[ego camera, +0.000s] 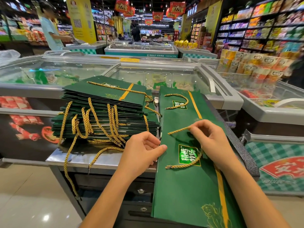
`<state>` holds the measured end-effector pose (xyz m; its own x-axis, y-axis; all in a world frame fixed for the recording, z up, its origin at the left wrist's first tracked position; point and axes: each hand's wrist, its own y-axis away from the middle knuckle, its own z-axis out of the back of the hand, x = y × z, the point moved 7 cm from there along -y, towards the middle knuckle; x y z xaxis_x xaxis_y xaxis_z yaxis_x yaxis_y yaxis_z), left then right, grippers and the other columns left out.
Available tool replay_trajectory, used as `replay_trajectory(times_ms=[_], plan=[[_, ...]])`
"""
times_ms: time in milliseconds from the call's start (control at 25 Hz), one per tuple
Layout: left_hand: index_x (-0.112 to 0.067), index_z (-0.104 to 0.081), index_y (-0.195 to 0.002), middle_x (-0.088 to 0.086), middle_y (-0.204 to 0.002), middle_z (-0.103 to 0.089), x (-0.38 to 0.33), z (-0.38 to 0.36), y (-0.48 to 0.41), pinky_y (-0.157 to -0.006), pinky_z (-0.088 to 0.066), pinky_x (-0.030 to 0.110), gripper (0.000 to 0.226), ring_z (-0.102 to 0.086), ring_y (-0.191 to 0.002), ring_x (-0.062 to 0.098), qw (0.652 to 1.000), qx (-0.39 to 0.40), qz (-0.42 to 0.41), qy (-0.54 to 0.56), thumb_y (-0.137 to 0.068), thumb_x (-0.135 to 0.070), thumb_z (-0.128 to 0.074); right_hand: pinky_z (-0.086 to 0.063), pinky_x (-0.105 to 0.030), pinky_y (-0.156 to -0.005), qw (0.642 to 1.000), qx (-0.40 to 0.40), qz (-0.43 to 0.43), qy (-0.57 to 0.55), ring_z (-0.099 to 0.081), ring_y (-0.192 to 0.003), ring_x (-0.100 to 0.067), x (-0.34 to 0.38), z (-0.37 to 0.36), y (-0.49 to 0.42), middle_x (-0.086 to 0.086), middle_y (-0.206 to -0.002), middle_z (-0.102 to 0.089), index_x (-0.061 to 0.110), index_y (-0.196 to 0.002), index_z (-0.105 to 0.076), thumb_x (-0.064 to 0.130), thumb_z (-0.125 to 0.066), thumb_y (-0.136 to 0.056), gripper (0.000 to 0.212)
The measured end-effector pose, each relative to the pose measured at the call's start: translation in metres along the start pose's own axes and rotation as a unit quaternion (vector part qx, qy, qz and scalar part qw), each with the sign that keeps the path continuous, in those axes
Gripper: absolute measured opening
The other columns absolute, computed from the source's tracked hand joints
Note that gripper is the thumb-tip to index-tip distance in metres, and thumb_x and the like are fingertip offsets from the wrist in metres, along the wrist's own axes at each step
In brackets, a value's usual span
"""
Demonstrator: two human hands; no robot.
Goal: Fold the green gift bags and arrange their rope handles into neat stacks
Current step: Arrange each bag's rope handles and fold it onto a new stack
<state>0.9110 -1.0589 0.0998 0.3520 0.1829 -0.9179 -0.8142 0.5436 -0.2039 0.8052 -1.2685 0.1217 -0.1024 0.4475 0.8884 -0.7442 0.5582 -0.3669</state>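
Observation:
A flat green gift bag (185,191) lies lengthwise on the right of the metal counter (79,157), hanging over its near edge. My left hand (143,150) pinches this bag's left edge. My right hand (212,137) rests on the bag and holds its gold rope handle (179,130) between the fingertips. Another flat green bag (177,99) lies just beyond it with its handle looped on top. To the left stands a tall stack of folded green bags (105,109), with several gold rope handles (92,122) spilling down its front and over the counter edge.
Glass-topped chest freezers (148,69) run behind and to the right of the counter. Packaged snacks (253,65) are piled at the right and shelves of goods (263,27) line the far right. A person in a light shirt (51,30) stands at the far left.

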Motion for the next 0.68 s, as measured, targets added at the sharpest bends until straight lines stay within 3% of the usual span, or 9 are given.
replay_trajectory(times_ms=[160, 320, 400, 520, 680], plan=[[-0.020, -0.069, -0.096, 0.002, -0.075, -0.075, 0.002, -0.001, -0.002, -0.056, -0.051, 0.029, 0.023, -0.060, -0.057, 0.014, 0.999, 0.004, 0.025, 0.035, -0.079, -0.024, -0.085, -0.056, -0.028, -0.081, 0.995, -0.053, -0.035, -0.074, -0.071, -0.085, -0.016, -0.007, 0.009, -0.002, -0.017, -0.097, -0.072, 0.007, -0.100, -0.066, 0.012, -0.060, -0.100, 0.007], [-0.017, -0.068, -0.113, 0.005, -0.078, -0.076, 0.000, -0.006, -0.003, -0.056, -0.049, 0.022, 0.030, -0.061, -0.057, 0.011, 0.997, 0.049, 0.038, 0.041, -0.085, -0.021, -0.080, -0.058, -0.039, -0.079, 0.996, -0.064, -0.017, -0.055, -0.071, -0.085, -0.026, -0.001, 0.012, 0.002, -0.011, -0.090, -0.074, 0.013, -0.095, -0.073, 0.012, -0.070, -0.094, 0.004], [-0.013, -0.068, -0.112, 0.005, -0.077, -0.074, 0.000, -0.007, -0.003, -0.049, -0.046, 0.020, 0.026, -0.060, -0.055, 0.011, 0.995, 0.064, 0.054, 0.055, -0.088, -0.017, -0.076, -0.058, -0.041, -0.084, 0.998, -0.052, 0.005, -0.031, -0.070, -0.089, -0.029, 0.007, 0.011, 0.003, -0.006, -0.091, -0.075, 0.017, -0.097, -0.075, 0.011, -0.072, -0.092, 0.008], [-0.010, -0.068, -0.107, 0.007, -0.078, -0.071, -0.007, -0.007, 0.000, -0.048, -0.047, 0.023, 0.015, -0.063, -0.059, 0.011, 0.992, 0.078, 0.048, 0.088, -0.092, -0.011, -0.070, -0.059, -0.037, -0.084, 0.998, -0.030, 0.046, 0.026, -0.070, -0.089, -0.018, 0.022, 0.008, 0.010, 0.003, -0.096, -0.074, 0.022, -0.104, -0.074, 0.013, -0.073, -0.091, 0.016], [-0.013, -0.069, -0.107, 0.005, -0.089, -0.076, -0.015, 0.009, 0.006, -0.059, -0.052, 0.022, 0.014, -0.071, -0.077, 0.013, 0.985, 0.051, 0.024, 0.164, -0.096, -0.005, -0.063, -0.050, -0.031, -0.091, 0.977, -0.121, 0.058, 0.167, -0.061, -0.100, -0.009, 0.032, 0.043, 0.020, 0.006, -0.109, -0.064, 0.022, -0.118, -0.066, 0.024, -0.074, -0.089, 0.030]])
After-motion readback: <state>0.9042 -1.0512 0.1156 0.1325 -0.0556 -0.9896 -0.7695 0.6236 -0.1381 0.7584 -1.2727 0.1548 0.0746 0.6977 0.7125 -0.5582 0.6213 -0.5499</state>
